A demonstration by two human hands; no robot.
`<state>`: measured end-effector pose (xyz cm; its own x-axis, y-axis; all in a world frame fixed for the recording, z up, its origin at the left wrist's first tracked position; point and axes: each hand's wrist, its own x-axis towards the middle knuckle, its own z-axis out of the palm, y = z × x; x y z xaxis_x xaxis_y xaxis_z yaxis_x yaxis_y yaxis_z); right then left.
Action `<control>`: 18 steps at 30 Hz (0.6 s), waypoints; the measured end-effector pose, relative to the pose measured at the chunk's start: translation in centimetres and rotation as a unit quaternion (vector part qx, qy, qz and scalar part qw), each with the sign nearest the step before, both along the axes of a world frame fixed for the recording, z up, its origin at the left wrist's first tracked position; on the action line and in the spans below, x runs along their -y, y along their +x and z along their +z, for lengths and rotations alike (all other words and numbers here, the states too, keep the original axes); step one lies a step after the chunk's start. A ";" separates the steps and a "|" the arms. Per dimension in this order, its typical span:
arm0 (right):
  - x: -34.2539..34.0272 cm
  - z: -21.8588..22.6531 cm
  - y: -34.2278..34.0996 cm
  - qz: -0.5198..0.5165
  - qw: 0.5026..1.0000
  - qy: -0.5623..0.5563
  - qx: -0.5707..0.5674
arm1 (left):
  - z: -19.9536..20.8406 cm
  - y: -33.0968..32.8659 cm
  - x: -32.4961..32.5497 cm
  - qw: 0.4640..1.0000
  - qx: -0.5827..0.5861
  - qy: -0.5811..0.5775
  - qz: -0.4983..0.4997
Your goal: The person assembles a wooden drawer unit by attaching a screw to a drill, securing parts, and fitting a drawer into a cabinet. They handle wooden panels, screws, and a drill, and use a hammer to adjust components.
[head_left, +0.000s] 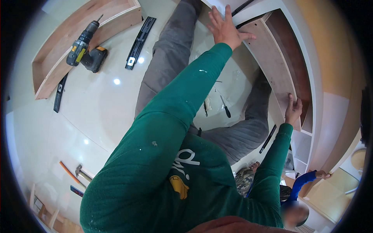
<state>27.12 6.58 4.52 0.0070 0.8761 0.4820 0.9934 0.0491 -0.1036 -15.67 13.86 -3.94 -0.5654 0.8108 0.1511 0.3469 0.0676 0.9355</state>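
A pale wooden drawer (272, 58) sits partly inside a white cabinet (301, 46) at the upper right. My left hand (227, 31) is open, its fingers spread beside the drawer's far end and a black drawer slide (241, 7). Whether its palm touches anything is hard to tell. My right hand (294, 110) grips the near end of the drawer, thumb and fingers on either side of the top edge. Between my legs, a screwdriver (226, 108) with a dark handle lies on the floor near a few small pieces.
At the upper left, a cordless drill (83, 48) rests against another wooden drawer (50, 66). Black drawer slides (140, 43) lie on the glossy tile floor (105, 112). A hammer (82, 173) is at the lower left. Another person (297, 194) in blue sleeves works at the lower right.
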 end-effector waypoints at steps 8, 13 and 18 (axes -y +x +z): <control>-0.3 0.6 -0.3 -0.015 0.998 -0.032 -0.052 | -0.3 0.4 0.0 0.999 -0.021 0.039 -0.017; 1.5 1.0 -2.0 -0.018 0.999 -0.034 -0.014 | -0.1 0.7 3.0 0.980 -0.134 0.149 -0.008; 3.9 0.8 -2.7 -0.041 0.999 -0.008 0.013 | -0.3 0.8 5.4 0.982 -0.066 0.172 -0.045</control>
